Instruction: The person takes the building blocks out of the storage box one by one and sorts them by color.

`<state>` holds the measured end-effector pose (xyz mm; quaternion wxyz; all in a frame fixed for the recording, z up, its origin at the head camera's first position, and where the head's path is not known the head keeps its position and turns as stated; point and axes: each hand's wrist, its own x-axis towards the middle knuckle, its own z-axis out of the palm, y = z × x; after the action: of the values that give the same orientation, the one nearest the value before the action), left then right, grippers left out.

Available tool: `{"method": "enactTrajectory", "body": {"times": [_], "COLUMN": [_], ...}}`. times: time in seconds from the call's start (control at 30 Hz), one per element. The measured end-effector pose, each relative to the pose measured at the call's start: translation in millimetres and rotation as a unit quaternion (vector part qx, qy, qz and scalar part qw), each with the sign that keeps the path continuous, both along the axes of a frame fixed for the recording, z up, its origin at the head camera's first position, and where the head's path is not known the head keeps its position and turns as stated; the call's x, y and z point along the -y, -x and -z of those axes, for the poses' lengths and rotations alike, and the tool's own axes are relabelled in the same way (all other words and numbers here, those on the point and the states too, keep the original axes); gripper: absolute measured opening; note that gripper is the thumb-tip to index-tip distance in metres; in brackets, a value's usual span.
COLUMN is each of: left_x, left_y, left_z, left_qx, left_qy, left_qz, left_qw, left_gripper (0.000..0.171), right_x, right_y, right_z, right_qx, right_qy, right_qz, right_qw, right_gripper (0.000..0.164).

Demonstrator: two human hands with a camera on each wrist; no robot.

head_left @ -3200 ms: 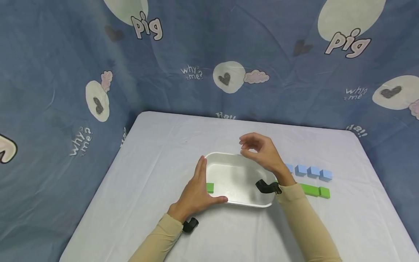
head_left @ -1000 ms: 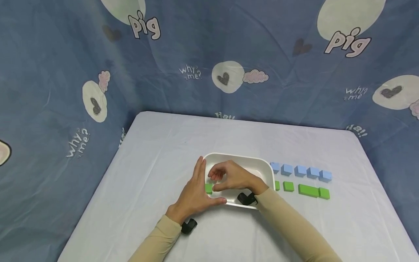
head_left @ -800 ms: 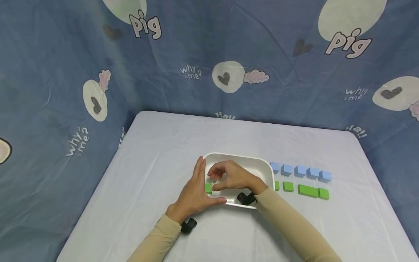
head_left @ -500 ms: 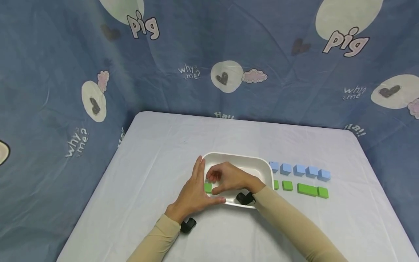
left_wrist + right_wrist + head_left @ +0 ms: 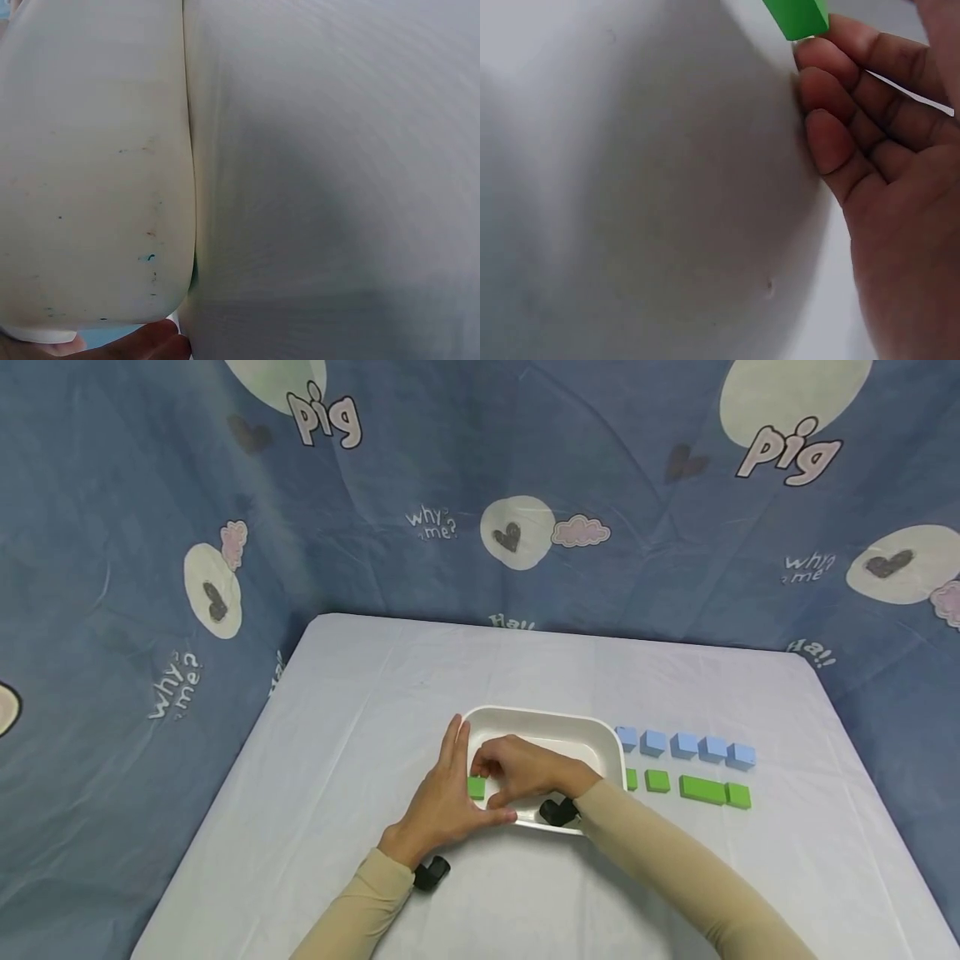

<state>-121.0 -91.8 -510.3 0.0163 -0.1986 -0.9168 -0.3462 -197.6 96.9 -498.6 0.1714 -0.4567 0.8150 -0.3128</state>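
A white tray point(image 5: 543, 713) sits mid-table in the head view. My left hand point(image 5: 435, 810) lies along its left end, fingers straight and thumb stretched out toward the near rim; the left wrist view has the tray's outer wall point(image 5: 97, 165) with fingers point(image 5: 154, 341) at its lower corner. Inside the tray, a green block point(image 5: 476, 788) lies by the left end. My right hand point(image 5: 525, 768) reaches in and pinches this block with curled fingers. In the right wrist view, fingertips point(image 5: 829, 64) come right up to the green block point(image 5: 799, 15); the thumb tip is hidden there.
Right of the tray runs a row of several light blue cubes point(image 5: 684, 745). In front of it is a row of green blocks, with a long block point(image 5: 702, 789) and a cube point(image 5: 738, 795) at its right end. A patterned blue curtain point(image 5: 420, 460) stands behind the white-covered table point(image 5: 390, 668).
From beyond the tray's far rim, my right hand has come down into the tray. In the last half second its fingers have closed in at the green block. My left hand has stayed put.
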Motion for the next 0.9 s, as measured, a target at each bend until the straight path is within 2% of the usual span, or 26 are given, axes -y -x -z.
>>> {"method": "enactTrajectory", "body": {"times": [0.23,0.43,0.67,0.73,0.9], "left_x": [-0.7,0.9,0.3,-0.4,0.2], "left_y": [1.2,1.1,0.2,0.1,0.1], "left_z": [-0.7,0.1,0.4,0.8,-0.1], "left_qx": [-0.001,-0.011,0.015,0.017,0.005], "left_qy": [-0.003,-0.006,-0.019,-0.019,-0.017], "left_qz": [0.004,0.003,-0.002,0.000,-0.003], "left_qw": [1.0000,0.9999,0.9997,0.9997,0.9998], "left_gripper": [0.143,0.143,0.143,0.143,0.142], "right_x": [-2.4,3.7,13.2,13.2,9.6], "right_y": [1.8,1.5,4.5,5.0,7.6], "right_z": [0.7,2.5,2.6,2.1,-0.3], "right_qx": [-0.007,-0.015,-0.051,-0.042,0.013], "right_qy": [-0.001,0.001,-0.011,-0.012,0.017], "right_qz": [0.019,0.004,-0.011,-0.004,0.021], "right_qw": [1.000,1.000,0.999,0.999,1.000], "right_gripper": [0.039,0.043,0.039,0.036,0.031]}}
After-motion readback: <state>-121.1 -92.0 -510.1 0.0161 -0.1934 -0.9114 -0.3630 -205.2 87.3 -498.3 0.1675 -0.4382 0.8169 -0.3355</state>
